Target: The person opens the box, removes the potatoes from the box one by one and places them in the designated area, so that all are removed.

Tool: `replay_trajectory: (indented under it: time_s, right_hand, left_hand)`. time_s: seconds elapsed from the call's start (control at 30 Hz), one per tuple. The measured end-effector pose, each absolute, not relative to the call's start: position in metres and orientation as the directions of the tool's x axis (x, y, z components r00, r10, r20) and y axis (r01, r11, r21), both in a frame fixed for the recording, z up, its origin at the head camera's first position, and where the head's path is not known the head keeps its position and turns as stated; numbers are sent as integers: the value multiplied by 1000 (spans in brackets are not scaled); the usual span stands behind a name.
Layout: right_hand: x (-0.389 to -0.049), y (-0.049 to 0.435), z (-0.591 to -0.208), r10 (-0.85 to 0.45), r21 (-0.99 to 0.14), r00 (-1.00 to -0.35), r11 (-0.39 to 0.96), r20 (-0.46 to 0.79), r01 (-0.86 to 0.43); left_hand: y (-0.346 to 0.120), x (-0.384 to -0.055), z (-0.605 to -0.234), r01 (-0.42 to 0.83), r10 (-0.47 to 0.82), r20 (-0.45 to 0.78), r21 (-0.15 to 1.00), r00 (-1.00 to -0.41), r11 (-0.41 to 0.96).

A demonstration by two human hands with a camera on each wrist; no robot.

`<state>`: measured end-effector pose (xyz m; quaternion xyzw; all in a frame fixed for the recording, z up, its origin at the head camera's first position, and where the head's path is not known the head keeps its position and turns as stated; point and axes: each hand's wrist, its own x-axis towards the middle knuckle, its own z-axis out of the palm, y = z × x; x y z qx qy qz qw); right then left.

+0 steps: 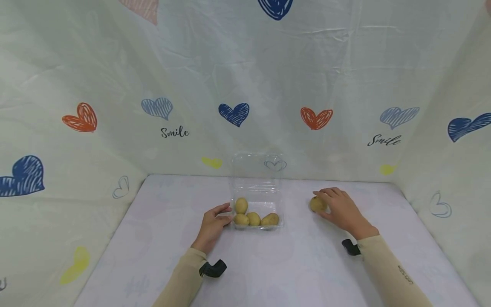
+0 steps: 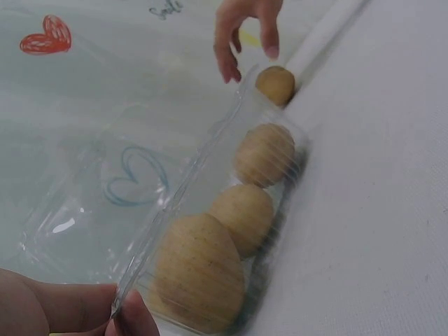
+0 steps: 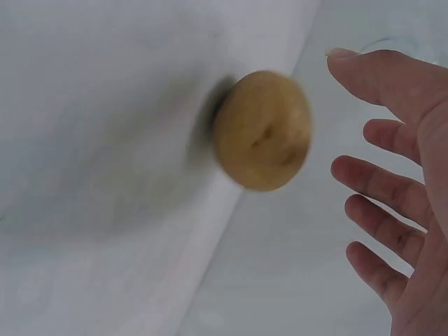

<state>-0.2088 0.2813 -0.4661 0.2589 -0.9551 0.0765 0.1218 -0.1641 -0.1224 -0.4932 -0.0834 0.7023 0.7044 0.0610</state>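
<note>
A clear plastic clamshell box (image 1: 264, 205) stands on the table with its lid (image 1: 253, 172) raised at the back. Several potatoes (image 1: 270, 219) lie inside, most of them along the front wall and one (image 1: 241, 205) farther back on the left. My left hand (image 1: 210, 227) pinches the box's left rim between thumb and fingers, as the left wrist view shows. To the right of the box, a single potato (image 1: 316, 204) sits on the table. Around it reaches my right hand (image 1: 342, 212); in the right wrist view its fingers (image 3: 381, 182) are spread and apart from the potato.
The white table (image 1: 307, 268) ends at the back against a hanging sheet (image 1: 199, 76) printed with hearts and the word "Smile". The same sheet hangs at both sides. A dark wrist device (image 1: 213, 269) shows at each cuff.
</note>
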Motion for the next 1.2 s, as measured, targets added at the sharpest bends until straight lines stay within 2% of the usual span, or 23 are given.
replay_trajectory:
  time_s: [0.4, 0.77, 1.2]
  right_hand:
    - [-200, 241, -444, -550, -40, -791, 814, 267, -579]
    - [-200, 206, -439, -663, 13, -687, 723, 297, -691]
    - [-203, 175, -439, -756, 50, -605, 634, 251, -772]
  left_hand:
    - [-122, -164, -490, -213, -35, -213, 977, -977, 0]
    - [-121, -165, -491, -206, -42, -206, 979, -978, -11]
    - [-123, -165, -493, -209, -39, -210, 978, -977, -11]
